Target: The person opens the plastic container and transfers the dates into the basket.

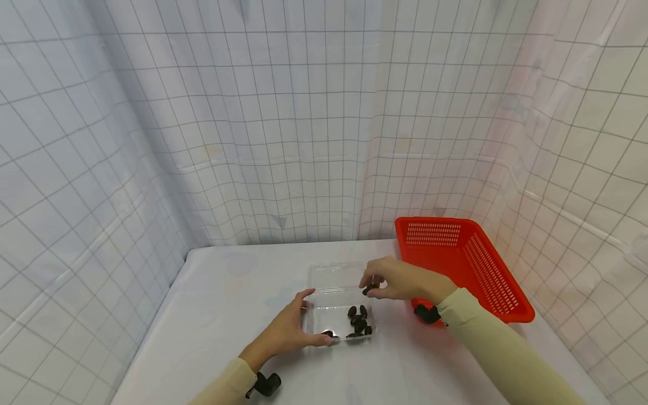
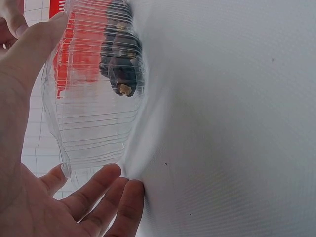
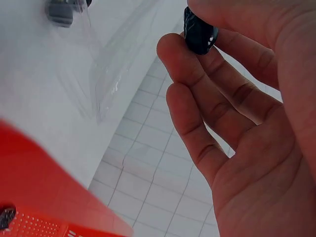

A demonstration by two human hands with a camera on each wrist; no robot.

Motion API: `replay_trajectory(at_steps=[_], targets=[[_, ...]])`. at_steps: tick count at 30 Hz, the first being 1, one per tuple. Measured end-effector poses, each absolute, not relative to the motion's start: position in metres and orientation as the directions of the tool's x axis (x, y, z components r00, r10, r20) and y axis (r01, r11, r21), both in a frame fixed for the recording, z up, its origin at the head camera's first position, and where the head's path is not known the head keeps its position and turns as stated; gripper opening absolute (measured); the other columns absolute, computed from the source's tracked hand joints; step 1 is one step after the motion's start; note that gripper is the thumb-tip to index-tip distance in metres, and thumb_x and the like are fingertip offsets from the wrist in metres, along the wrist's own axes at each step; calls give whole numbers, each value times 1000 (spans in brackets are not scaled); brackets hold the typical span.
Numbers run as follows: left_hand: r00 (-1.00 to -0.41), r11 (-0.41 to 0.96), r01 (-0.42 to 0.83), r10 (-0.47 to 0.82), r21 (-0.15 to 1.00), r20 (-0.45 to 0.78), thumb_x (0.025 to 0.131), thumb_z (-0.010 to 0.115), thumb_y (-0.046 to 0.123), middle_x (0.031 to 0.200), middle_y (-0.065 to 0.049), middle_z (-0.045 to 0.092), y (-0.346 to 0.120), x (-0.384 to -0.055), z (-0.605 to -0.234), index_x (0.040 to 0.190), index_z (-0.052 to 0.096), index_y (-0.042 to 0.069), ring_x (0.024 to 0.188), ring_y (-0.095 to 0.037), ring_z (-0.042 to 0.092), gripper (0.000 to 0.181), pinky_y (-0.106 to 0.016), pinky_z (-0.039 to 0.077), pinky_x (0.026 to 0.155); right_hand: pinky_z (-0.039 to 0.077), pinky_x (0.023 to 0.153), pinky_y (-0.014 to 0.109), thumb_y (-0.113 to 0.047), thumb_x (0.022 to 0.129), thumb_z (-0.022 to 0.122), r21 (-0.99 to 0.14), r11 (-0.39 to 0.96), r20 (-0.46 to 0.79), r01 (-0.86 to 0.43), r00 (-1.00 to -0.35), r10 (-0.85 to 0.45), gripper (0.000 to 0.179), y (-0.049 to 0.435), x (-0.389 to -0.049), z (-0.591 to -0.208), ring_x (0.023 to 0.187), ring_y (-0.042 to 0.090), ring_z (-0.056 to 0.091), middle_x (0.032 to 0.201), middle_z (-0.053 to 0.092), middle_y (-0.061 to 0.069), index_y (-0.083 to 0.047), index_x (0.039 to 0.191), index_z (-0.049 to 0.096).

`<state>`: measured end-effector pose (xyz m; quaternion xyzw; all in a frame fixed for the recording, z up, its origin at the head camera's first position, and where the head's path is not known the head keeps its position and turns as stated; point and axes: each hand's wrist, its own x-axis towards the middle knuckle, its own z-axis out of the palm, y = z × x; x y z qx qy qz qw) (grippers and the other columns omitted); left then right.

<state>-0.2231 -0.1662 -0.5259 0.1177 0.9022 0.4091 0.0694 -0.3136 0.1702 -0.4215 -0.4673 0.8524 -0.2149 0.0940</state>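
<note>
A clear plastic clamshell box (image 1: 324, 320) lies opened on the table, its lid (image 1: 334, 275) folded back to the far side. Several dark, wrinkled dates (image 1: 360, 325), some with tan stem ends in the left wrist view, lie mostly in its right half. My left hand (image 1: 288, 329) holds the box's left side, thumb along the near rim and index finger at the far corner. Above the box's right back edge, my right hand (image 1: 400, 279) pinches one glossy date (image 3: 199, 32) between thumb and fingertips. Its other fingers are loosely bent.
A red plastic basket (image 1: 493, 259) with slotted walls stands right of the box, partly behind my right forearm. One dark piece (image 3: 7, 217) shows inside it in the right wrist view. White gridded curtains (image 1: 298, 140) surround the white table (image 1: 217, 304) at the back and sides.
</note>
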Motion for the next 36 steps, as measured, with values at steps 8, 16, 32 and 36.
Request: replay_trajectory(at_steps=[8, 16, 32, 36], targets=[[-962, 636, 156, 272, 756, -30, 79, 109, 51, 166, -23, 64, -167, -223, -525, 180, 36, 11, 151, -42, 65, 131, -70, 55, 119, 67, 101, 33, -15, 106, 87, -439, 527, 62, -728, -609, -790, 14, 192, -316, -413, 100, -1, 74, 110, 79, -13, -21, 119, 88], [-962, 633, 153, 272, 759, -33, 79, 109, 51, 166, -22, 64, -167, -222, -524, 180, 36, 11, 152, -42, 64, 131, -70, 54, 121, 69, 96, 41, -17, 105, 89, -419, 567, 106, -709, -658, -745, 14, 210, -318, -409, 98, 0, 73, 108, 80, -16, -27, 115, 88], [-964, 636, 148, 265, 758, -33, 79, 108, 51, 164, -21, 65, -165, -220, -524, 180, 36, 11, 150, -41, 65, 130, -68, 55, 120, 69, 99, 41, -15, 104, 89, -401, 623, 146, -672, -718, -681, 18, 250, -327, -411, 103, 5, 73, 110, 82, -18, -28, 116, 85], [-965, 639, 148, 260, 755, -31, 79, 109, 51, 163, -20, 66, -164, -220, -523, 180, 37, 12, 150, -40, 65, 130, -67, 55, 120, 69, 100, 42, -17, 104, 90, -412, 629, 146, -659, -729, -668, 18, 259, -329, -414, 105, 6, 74, 112, 82, -17, -28, 117, 85]])
